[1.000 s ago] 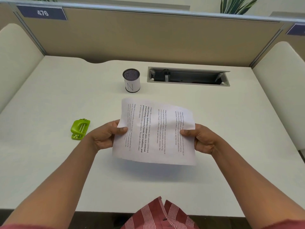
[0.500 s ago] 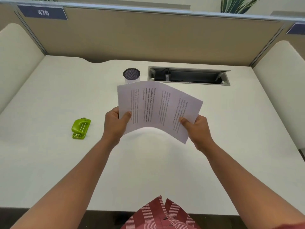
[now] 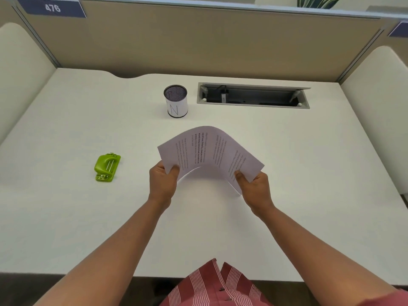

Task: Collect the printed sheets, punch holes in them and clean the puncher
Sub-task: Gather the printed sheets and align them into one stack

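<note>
The printed sheets [image 3: 209, 151] are held above the middle of the white desk [image 3: 309, 195], bowed upward into an arch with the text facing me. My left hand [image 3: 163, 184] pinches their near left corner, thumb on top. My right hand [image 3: 256, 188] pinches the near right edge the same way. A small green hole puncher [image 3: 107, 166] lies on the desk to the left, about a hand's width from my left hand and untouched.
A mesh cup [image 3: 176, 100] wrapped in white paper marked "N" stands behind the sheets. An open cable tray [image 3: 254, 96] is sunk into the desk at the back right. Beige partition walls enclose the back and both sides.
The sheets were raised toward the cup half a second ago; now they sit lower and nearer me, arched more strongly. Both hands kept their grip and drew slightly together.
</note>
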Tool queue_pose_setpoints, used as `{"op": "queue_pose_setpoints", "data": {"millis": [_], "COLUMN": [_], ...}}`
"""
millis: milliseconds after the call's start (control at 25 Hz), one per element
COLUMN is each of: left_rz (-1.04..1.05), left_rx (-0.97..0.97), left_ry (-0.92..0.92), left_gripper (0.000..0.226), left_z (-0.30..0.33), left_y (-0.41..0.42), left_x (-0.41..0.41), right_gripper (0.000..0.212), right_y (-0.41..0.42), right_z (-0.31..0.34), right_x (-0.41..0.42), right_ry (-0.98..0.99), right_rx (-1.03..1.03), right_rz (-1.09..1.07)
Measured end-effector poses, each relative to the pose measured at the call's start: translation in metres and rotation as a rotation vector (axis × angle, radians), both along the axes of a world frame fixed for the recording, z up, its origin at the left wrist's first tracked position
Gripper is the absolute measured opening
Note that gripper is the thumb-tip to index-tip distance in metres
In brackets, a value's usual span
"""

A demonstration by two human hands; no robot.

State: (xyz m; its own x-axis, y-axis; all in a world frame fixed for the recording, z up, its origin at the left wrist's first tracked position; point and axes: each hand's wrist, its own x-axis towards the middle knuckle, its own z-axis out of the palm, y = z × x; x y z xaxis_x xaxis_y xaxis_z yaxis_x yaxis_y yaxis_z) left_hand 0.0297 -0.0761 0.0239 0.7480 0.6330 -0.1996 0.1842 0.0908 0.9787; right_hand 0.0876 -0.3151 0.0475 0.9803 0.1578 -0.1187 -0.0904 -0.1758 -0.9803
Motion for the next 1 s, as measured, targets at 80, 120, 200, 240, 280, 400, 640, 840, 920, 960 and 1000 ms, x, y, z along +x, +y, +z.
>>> {"op": "queue_pose_setpoints", "data": {"millis": [80,120,200,240,280,400,640,840,920,960,1000], "left_rz": [0.007,0.013,0.012,0.009,0.008,-0.001,-0.019,-0.027,-0.035,-0.044,-0.06], "left_rx": [0.009,0.012,0.006,0.001,0.0,0.012,0.017,0.029,0.049,0.054,0.055], "left_ry": [-0.001,-0.003,0.004,0.01,0.012,0.01,0.023,-0.001,-0.001,0.003,0.011], "left_gripper": [0.023,0.022,0.022,0.023,0.024,0.025,0.022,0.021,0.019,0.018,0.018], "left_z": [-0.002,-0.003,-0.005,-0.005,-0.006,-0.006,-0.009,-0.003,0.002,0.005,0.008], "left_y": [0.0,-0.001,-0.003,-0.005,-0.005,-0.002,-0.001,0.0,0.005,0.009,0.015], "left_x": [0.0,0.0,0.0,0.0,-0.001,-0.001,-0.002,-0.001,0.0,0.001,0.001], "right_gripper": [0.025,0.026,0.028,0.029,0.03,0.037,0.034,0.043,0.036,0.033,0.032], "right_y": [-0.001,-0.001,0.0,0.0,-0.001,-0.001,-0.003,-0.005,-0.006,-0.008,-0.01], "right_z": [-0.001,-0.002,-0.005,-0.007,-0.009,-0.009,-0.015,-0.011,-0.006,-0.002,0.004], "right_x": [0.0,0.0,-0.001,-0.003,-0.003,-0.003,-0.003,0.0,0.007,0.011,0.016], "right_ry": [0.014,0.016,0.034,0.05,0.064,0.086,0.103,0.108,0.129,0.137,0.143], "right_rx": [0.01,0.011,-0.01,-0.027,-0.042,-0.071,-0.089,-0.109,-0.095,-0.09,-0.083], "right_rz": [-0.016,-0.02,-0.018,-0.011,-0.005,0.001,-0.008,0.024,0.021,0.02,0.031]}}
